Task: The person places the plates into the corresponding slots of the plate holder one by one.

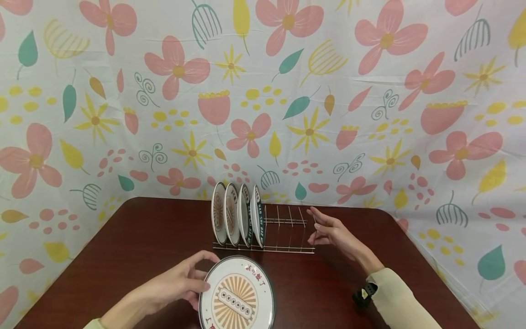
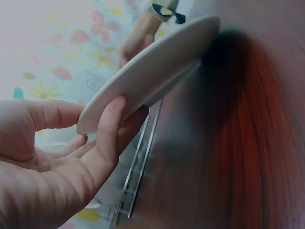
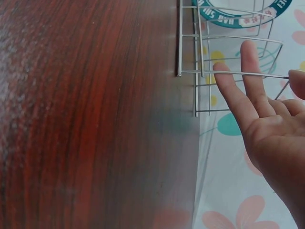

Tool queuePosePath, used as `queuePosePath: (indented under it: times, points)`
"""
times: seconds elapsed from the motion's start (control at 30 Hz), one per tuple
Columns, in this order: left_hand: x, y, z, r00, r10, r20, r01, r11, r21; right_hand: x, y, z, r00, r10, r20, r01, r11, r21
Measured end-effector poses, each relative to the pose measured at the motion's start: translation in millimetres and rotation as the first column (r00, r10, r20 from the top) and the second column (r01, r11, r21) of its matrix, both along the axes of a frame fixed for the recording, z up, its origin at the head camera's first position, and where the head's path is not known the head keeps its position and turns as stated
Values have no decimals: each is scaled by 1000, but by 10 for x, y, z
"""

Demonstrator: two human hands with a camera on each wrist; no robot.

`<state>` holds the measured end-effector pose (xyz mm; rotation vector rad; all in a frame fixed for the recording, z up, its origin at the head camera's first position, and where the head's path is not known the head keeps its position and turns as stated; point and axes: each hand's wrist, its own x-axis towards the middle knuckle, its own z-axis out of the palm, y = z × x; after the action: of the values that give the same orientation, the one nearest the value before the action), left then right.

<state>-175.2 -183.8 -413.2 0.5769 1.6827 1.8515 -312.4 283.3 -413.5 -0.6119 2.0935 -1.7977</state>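
Observation:
My left hand (image 1: pixel 176 281) pinches the left rim of a round white plate (image 1: pixel 263 297) with a dark edge. In the head view its face shows a tan sunburst and red characters; in the left wrist view the plate's plain underside (image 2: pixel 162 71) is tilted above the table. Behind it stands a wire dish rack (image 1: pixel 287 250), with several plates (image 1: pixel 232 214) upright in its left half. At the rack's right end, my right hand (image 1: pixel 334 233) holds the end wire by its top corner, other fingers extended across it. The contact is partly out of the right wrist view.
A dark reddish wooden table (image 1: pixel 144 242) carries everything. A flower-patterned cloth (image 1: pixel 246 91) hangs right behind its far edge. The right half of the rack shows bare wire dividers (image 1: pixel 291 214). A dark device (image 1: pixel 363 294) is strapped at the right wrist.

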Motion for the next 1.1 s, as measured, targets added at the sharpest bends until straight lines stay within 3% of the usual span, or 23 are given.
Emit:
queuePosePath:
  times: [0.23,0.33,0.5,0.83,1.1]
  points:
    - [70,128,114,998,-56,-38,60,993,99,11,-9,20,1000,3,-4,-3,1000,-4]
    - [98,199,161,995,-26,-91,36,993,109,11,-11,24,1000,11,-14,-11,1000,-4]
    - [140,333,243,985,80,-151,-63,991,116,14,-10,15,1000,-3,-6,3,1000,-3]
    - [159,594,285,918,305,-252,-259,945,200,14,-3,-3,1000,-9,-3,9,1000,-2]
    - [125,780,313,875,402,-269,-354,911,211,12,-8,-6,1000,-12,-6,12,1000,4]
